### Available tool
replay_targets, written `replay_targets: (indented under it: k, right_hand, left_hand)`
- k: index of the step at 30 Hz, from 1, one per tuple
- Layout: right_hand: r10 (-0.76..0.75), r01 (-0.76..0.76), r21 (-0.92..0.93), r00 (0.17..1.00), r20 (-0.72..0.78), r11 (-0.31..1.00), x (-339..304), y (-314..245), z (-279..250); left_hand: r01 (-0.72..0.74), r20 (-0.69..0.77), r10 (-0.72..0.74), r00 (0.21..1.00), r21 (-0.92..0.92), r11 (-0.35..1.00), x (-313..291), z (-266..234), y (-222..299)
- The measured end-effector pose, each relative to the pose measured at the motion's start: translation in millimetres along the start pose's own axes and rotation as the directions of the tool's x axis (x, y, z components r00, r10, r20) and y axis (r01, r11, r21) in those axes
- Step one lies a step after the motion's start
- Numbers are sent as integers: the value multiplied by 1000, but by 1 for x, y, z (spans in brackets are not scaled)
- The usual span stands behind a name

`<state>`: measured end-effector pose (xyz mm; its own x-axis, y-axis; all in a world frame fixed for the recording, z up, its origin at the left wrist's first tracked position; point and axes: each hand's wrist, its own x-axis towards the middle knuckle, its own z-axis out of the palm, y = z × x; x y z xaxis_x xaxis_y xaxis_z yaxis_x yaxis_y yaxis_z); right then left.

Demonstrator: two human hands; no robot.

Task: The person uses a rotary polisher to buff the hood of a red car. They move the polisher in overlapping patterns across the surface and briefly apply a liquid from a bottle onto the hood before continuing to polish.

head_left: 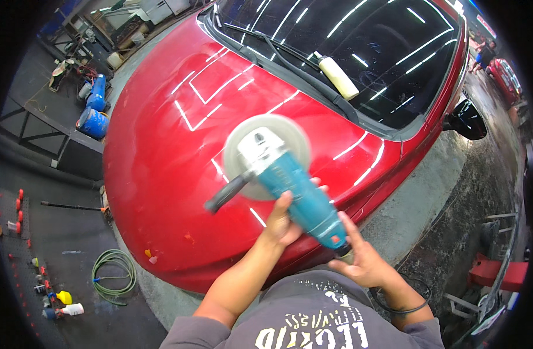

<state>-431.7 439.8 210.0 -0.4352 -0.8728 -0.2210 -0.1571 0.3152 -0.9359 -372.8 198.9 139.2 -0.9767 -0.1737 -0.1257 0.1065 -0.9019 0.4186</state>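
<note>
A teal rotary polisher (301, 200) with a silver head, a black side handle and a round white pad (299, 136) is over the red car hood (156, 151). The pad's outline is blurred; whether it touches the paint I cannot tell. My left hand (285, 224) grips the middle of the polisher's body from below, its thumb on the near side. At the rear end, by the red switch, my right hand (364, 256) is closed around the tool. The side handle sticks out to the left with no hand on it.
A pale yellow bottle (339, 77) lies at the windshield's base (371, 52). Blue tanks (95, 107) stand at the left, above a coiled green hose (114, 276). The side mirror (467, 119) juts out at right. Near my right forearm hangs a black cable (426, 291). Another person (484, 55) is far right.
</note>
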Motion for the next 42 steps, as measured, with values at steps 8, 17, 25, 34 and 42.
replay_targets:
  k: [8,17,25,34,42]
  right_hand:
    - [8,32,-84,898,440,996,70,-35,70]
    - [-296,241,179,853,429,954,104,-19,75]
    - [-46,53,345,999,-29,937,16,7,18]
    - [143,-34,589,980,-140,808,-22,-1,-15]
    - [76,-99,661,995,63,744,-22,-8,-3]
  left_hand:
    - [-405,-69,406,911,27,914,-113,-73,56]
    - [-452,-15,452,892,-79,888,-84,-80,90]
    - [-36,2,36,999,-34,999,26,5,19]
    - [205,-23,-204,979,58,977,81,47,-18]
    - [120,-173,-102,980,97,988,24,43,6]
